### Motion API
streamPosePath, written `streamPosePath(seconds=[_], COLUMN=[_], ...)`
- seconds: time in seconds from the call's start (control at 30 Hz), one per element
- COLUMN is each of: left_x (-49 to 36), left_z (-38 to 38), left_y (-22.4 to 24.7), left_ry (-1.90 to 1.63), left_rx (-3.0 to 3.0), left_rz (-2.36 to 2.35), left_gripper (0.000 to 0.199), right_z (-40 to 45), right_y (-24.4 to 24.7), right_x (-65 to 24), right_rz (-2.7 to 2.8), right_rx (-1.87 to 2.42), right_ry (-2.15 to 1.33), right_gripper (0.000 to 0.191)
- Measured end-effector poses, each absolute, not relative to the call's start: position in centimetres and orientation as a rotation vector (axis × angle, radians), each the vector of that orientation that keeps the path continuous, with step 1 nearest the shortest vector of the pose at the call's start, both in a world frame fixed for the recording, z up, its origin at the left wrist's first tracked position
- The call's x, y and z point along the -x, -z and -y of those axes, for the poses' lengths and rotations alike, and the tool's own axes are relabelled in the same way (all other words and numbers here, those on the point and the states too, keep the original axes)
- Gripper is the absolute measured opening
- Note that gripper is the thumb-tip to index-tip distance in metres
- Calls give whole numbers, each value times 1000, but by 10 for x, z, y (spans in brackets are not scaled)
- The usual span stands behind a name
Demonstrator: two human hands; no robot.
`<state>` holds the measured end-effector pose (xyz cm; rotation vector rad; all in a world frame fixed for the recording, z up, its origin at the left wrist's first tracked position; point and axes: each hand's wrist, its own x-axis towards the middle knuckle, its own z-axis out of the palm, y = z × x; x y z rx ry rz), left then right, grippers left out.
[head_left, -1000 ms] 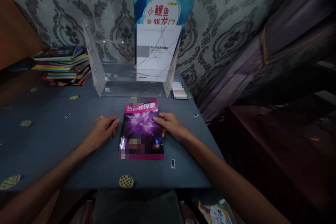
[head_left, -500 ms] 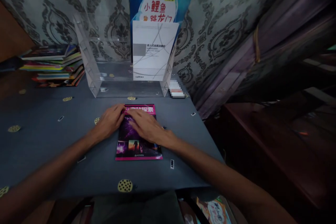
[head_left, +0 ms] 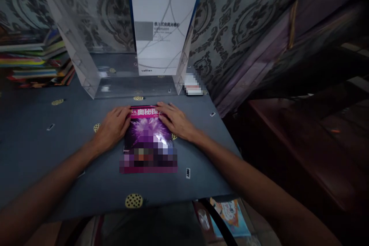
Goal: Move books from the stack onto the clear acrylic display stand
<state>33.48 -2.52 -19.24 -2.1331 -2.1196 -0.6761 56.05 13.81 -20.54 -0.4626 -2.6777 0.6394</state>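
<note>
My feed is dim, darkest well to the right of the right hand (head_left: 176, 121). Glare whitens a patch of the magazine (head_left: 147, 127) between both hands; its lower part is pixelated. Beyond the left hand (head_left: 113, 126), the book stack (head_left: 37, 61) blurs.

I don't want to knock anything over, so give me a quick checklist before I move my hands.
1. Purple-covered book lying flat on the table, front up: ok.
2. Left hand at the book's upper left edge: ok.
3. Right hand at its upper right corner: ok.
4. Firm hold on the book: cannot tell.
5. White booklet propped in the clear stand: ok.
6. Lower cover readable: not ok, pixelated.
</note>
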Motion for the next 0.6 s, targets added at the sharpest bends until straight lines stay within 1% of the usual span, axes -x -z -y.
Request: streamPosePath(seconds=[0.17, 0.3, 0.47, 0.53, 0.6], left_x=[-334, -336, -339, -340, -341], left_z=[24, 23, 23, 23, 24], left_y=[188, 186, 186, 186, 186], left_ry=[631, 572, 580, 572, 544], left_rx=[2141, 2155, 2136, 2121, 2125], left_rz=[2114, 2101, 2130, 2141, 2144], left_gripper=[26, 28, 24, 25, 25], right_z=[-136, -123, -94, -81, -68], right_y=[206, 203, 198, 195, 190], right_x=[-561, -569, -596, -606, -610], right_rz=[2724, 2788, 2822, 2839, 2858], right_rx=[446, 445, 334, 279, 232], right_ry=[-592, -522, -540, -557, -562], right_gripper=[41, 49, 58, 59, 55])
